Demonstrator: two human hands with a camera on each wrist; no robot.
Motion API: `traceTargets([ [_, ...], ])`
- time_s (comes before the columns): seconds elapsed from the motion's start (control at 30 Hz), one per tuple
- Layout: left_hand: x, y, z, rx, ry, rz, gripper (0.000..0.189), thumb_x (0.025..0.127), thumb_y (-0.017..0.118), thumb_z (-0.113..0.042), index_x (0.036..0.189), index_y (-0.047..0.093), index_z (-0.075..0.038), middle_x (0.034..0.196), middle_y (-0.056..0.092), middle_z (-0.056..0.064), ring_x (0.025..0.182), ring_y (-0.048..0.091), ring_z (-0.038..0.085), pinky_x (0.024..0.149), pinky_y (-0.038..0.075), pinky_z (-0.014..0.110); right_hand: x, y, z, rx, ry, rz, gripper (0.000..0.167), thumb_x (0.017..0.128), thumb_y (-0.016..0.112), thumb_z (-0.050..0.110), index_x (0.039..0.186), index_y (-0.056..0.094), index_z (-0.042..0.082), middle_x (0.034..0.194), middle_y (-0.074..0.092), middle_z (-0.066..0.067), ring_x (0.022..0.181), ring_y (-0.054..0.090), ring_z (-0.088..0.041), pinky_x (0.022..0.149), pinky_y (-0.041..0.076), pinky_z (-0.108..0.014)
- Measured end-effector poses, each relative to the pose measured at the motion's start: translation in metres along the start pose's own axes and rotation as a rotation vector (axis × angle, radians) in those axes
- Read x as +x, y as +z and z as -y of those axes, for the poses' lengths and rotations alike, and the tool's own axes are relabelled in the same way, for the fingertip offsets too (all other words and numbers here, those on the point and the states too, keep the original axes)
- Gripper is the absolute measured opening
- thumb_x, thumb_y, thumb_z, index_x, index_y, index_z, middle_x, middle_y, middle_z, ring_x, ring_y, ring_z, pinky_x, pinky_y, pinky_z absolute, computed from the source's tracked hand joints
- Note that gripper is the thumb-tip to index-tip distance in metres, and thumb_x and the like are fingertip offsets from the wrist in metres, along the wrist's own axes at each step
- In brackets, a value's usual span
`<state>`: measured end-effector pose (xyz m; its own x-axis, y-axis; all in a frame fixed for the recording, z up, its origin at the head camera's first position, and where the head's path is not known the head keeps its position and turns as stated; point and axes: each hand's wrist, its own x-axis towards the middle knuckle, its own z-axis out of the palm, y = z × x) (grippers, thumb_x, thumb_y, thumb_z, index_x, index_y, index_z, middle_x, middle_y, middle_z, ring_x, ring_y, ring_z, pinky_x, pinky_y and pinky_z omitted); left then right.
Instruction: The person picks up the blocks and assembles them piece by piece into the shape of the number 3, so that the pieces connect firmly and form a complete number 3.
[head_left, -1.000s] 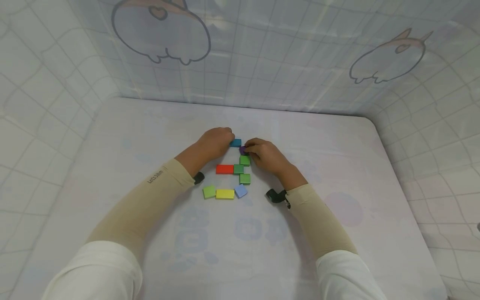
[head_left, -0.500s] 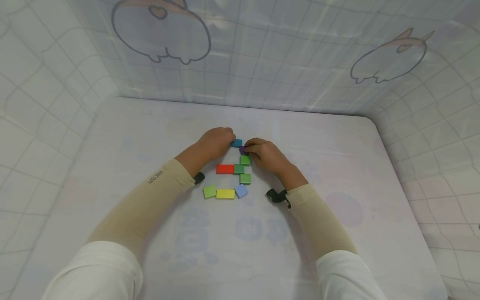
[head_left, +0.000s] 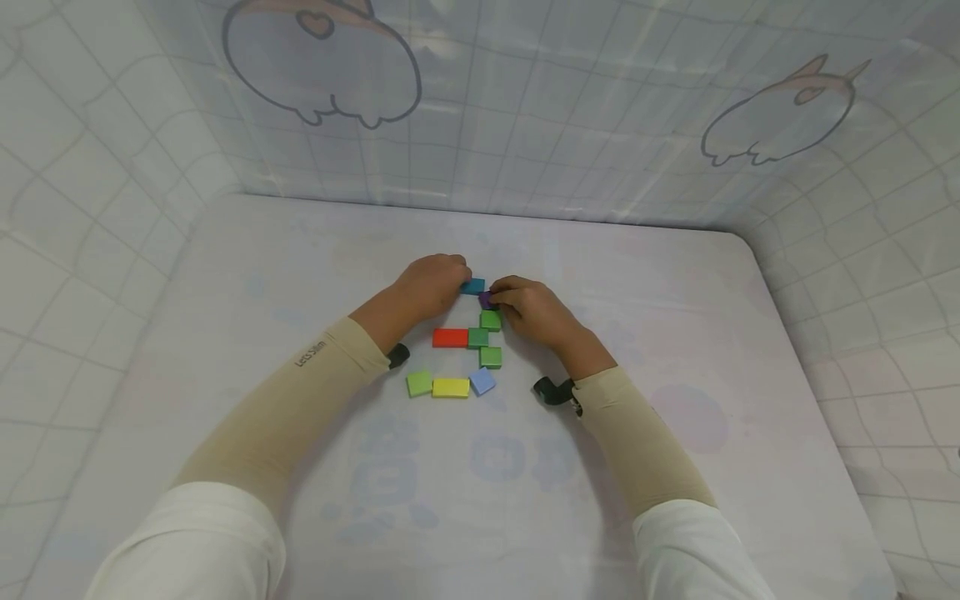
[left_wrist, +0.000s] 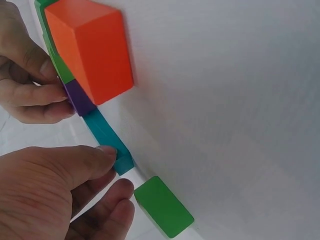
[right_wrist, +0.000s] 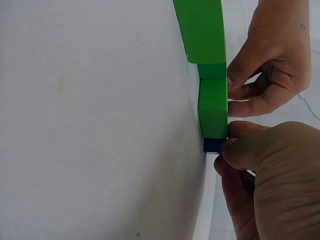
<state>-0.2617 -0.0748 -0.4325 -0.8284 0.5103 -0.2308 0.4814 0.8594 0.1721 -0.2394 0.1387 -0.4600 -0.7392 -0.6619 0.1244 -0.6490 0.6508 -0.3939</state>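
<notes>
My left hand [head_left: 429, 287] pinches one end of a blue block [head_left: 475, 287], its thumb lying on top in the left wrist view. The right hand [head_left: 536, 312] pinches a small purple block [left_wrist: 80, 98], which touches the blue block's other end. Below the purple block in the head view, a light green block [head_left: 491, 321], a darker green block [head_left: 477, 337] and another green block [head_left: 491, 357] form a stepped column. A red block [head_left: 450, 337] joins the darker green one on its left. Fingers partly cover the purple block.
A lime green block [head_left: 419, 383], a yellow block [head_left: 451, 388] and a tilted pale blue block [head_left: 482, 382] lie in a row nearer me. Beyond the left fingertips is a separate green block [left_wrist: 164, 207], hidden in the head view. Patterned walls surround the white surface [head_left: 637, 275].
The blue block has shifted very slightly right, toward the purple block. Both hands keep nearly the same place and hold, and the other blocks stay put.
</notes>
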Motion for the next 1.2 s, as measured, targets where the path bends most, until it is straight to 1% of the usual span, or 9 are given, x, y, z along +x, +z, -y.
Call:
traceTargets([
  [0.17,-0.002,-0.001,0.000,-0.015,-0.006,-0.001,0.030,0.097,0.063,-0.010,0.126,0.066,-0.009,0.117,0.061,0.007,0.104,0.059,0.023,0.099,0.051,0.037,-0.001,-0.002,0.002,-0.005,-0.007,-0.008,0.023,0.096,0.062,0.002,0.116,0.073,0.004,0.127,0.064,-0.010,0.120,0.060,-0.023,0.102,0.049,-0.033],
  [0.3,-0.007,-0.004,0.004,-0.026,-0.016,-0.013,0.033,0.096,0.064,-0.012,0.128,0.064,-0.009,0.120,0.059,0.008,0.108,0.056,0.023,0.100,0.050,0.038,-0.005,-0.005,0.005,0.016,-0.014,-0.052,0.027,0.095,0.061,0.000,0.117,0.074,0.007,0.126,0.065,-0.010,0.118,0.061,-0.023,0.101,0.050,-0.034],
  [0.4,-0.011,-0.006,0.011,-0.030,-0.021,-0.033,0.036,0.096,0.064,-0.013,0.131,0.061,-0.008,0.125,0.058,0.009,0.113,0.055,0.025,0.102,0.049,0.039,-0.008,-0.006,0.006,0.035,-0.008,-0.094,0.027,0.095,0.061,0.000,0.118,0.073,0.007,0.124,0.066,-0.009,0.117,0.063,-0.022,0.101,0.050,-0.034],
  [0.53,-0.018,-0.007,0.023,-0.048,-0.034,-0.057,0.041,0.095,0.065,-0.014,0.134,0.057,-0.006,0.131,0.057,0.012,0.121,0.053,0.028,0.105,0.046,0.042,-0.012,-0.005,0.005,0.028,0.009,-0.120,0.026,0.096,0.061,0.002,0.120,0.071,0.004,0.123,0.068,-0.009,0.117,0.063,-0.021,0.101,0.050,-0.033],
  [0.67,-0.027,-0.004,0.030,-0.081,-0.078,-0.069,0.049,0.094,0.067,-0.025,0.137,0.055,-0.005,0.136,0.054,0.013,0.127,0.050,0.030,0.109,0.043,0.045,-0.017,-0.002,0.003,0.011,0.030,-0.121,0.028,0.097,0.060,0.003,0.123,0.069,0.003,0.124,0.068,-0.009,0.118,0.063,-0.022,0.102,0.050,-0.034],
  [0.8,-0.035,0.000,0.035,-0.112,-0.111,-0.069,0.055,0.095,0.064,-0.038,0.139,0.054,-0.006,0.140,0.052,0.013,0.130,0.047,0.030,0.110,0.041,0.048,-0.022,0.001,0.002,0.020,0.042,-0.130,0.029,0.096,0.060,0.002,0.124,0.069,0.003,0.125,0.068,-0.010,0.120,0.062,-0.024,0.102,0.050,-0.036],
  [0.97,-0.042,0.001,0.044,-0.146,-0.127,-0.057,0.047,0.093,0.064,-0.031,0.133,0.058,-0.008,0.137,0.053,0.010,0.127,0.048,0.029,0.110,0.041,0.048,-0.026,0.001,0.003,0.033,0.047,-0.147,0.029,0.096,0.060,0.002,0.123,0.069,0.003,0.125,0.067,-0.011,0.120,0.062,-0.024,0.102,0.050,-0.037],
  [1.2,-0.046,0.003,0.050,-0.153,-0.131,-0.027,0.039,0.092,0.067,-0.023,0.127,0.062,-0.006,0.123,0.058,0.008,0.109,0.053,0.025,0.101,0.048,0.044,-0.024,-0.001,0.006,0.025,0.065,-0.135,0.029,0.097,0.061,0.004,0.125,0.068,0.003,0.127,0.067,-0.009,0.122,0.061,-0.023,0.104,0.049,-0.036],
])
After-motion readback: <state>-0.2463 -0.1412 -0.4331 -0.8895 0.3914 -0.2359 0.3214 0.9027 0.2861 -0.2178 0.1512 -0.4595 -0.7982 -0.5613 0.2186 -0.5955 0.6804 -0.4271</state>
